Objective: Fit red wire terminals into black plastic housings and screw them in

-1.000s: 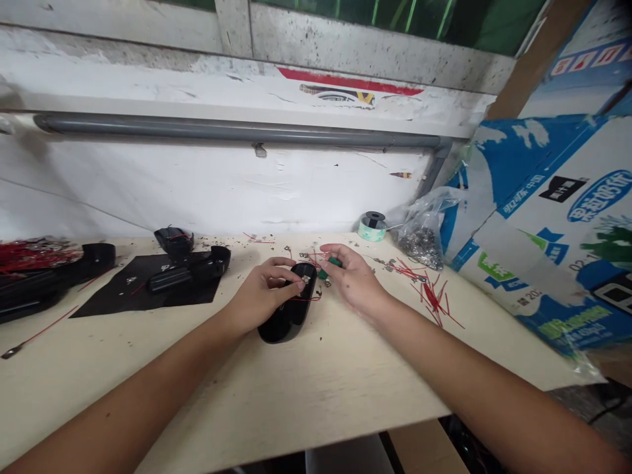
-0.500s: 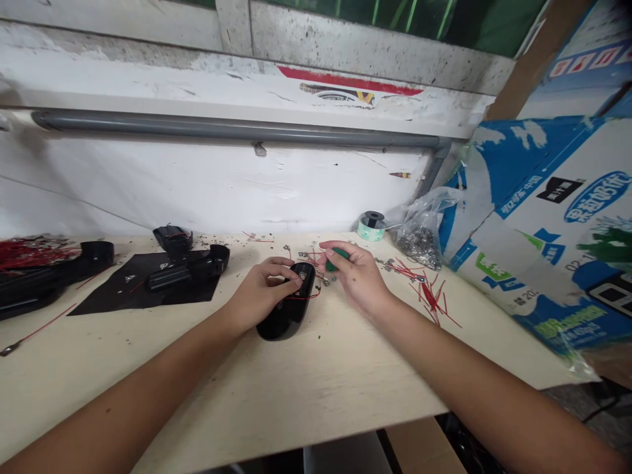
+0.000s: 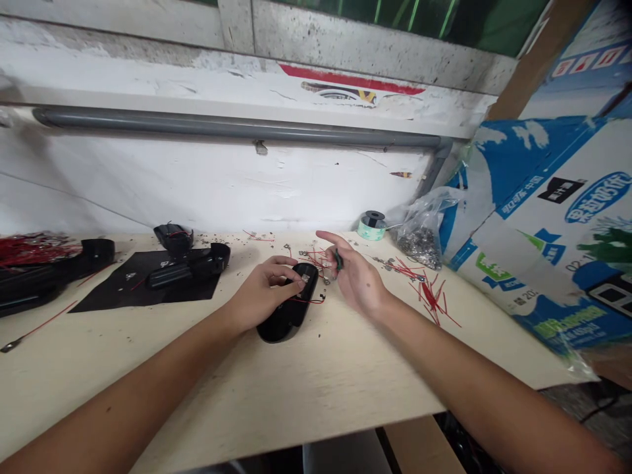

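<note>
A glossy black plastic casing (image 3: 280,328) lies on the table, its long side slanting away from me. My left hand (image 3: 269,289) is closed at its upper left, thumb and fingertips together over the casing, beside a small metal contact piece (image 3: 305,278). A red wire (image 3: 313,301) runs out from under this hand across the casing. Just right of the casing, my right hand (image 3: 358,273) holds a small dark green tool handle (image 3: 338,259) in its curled fingers, with the index finger stretched out. The tool's working end cannot be made out.
More black casings (image 3: 172,273) sit on a black sheet (image 3: 103,289) at left, by a red wire heap (image 3: 34,250). Red wires (image 3: 433,299), a tape roll (image 3: 371,226), a bag of small metal parts (image 3: 419,237) and a large carton (image 3: 548,243) are at right.
My right hand has turned and drawn slightly right, its index finger now extended; less of the green handle shows. My left hand and the casing have hardly moved.
</note>
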Motion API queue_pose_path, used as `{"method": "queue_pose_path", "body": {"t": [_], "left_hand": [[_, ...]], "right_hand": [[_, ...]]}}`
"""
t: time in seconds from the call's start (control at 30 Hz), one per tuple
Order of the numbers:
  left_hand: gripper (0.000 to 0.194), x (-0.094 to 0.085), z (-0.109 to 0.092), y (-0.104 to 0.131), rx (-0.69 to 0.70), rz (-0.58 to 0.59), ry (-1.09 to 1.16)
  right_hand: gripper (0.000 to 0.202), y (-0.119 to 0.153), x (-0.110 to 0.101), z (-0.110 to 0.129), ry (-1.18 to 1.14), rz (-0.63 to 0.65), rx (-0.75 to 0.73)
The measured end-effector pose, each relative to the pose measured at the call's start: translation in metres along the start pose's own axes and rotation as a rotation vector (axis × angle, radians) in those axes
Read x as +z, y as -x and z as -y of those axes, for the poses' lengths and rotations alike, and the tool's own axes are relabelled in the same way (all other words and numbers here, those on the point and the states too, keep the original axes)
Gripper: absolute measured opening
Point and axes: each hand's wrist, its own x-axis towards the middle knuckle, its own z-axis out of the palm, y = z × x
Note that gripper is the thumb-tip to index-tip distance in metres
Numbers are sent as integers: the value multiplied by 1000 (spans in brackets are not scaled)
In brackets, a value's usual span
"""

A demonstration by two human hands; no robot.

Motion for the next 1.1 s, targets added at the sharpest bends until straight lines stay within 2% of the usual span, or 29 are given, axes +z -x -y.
{"method": "queue_pose_path", "body": {"t": [0.17, 0.27, 0.47, 0.57, 0.67, 1.1], "left_hand": [[18, -1, 1, -2, 48, 21, -61], [18, -1, 2, -2, 67, 25, -86], [18, -3, -3, -1, 22, 75, -35], [19, -5, -6, 0, -34, 117, 18], [18, -6, -7, 0, -62, 103, 12], [17, -2, -10, 2, 5, 120, -112]], "right_hand": [[33, -1, -1, -4, 110, 56, -26], [33, -1, 2, -3, 136, 82, -36], [38, 6, 6, 2, 131, 98, 57], [34, 9, 7, 3, 212, 151, 7], [32, 8, 8, 3, 209, 144, -34], [27, 7, 11, 5, 280, 177, -51]]}}
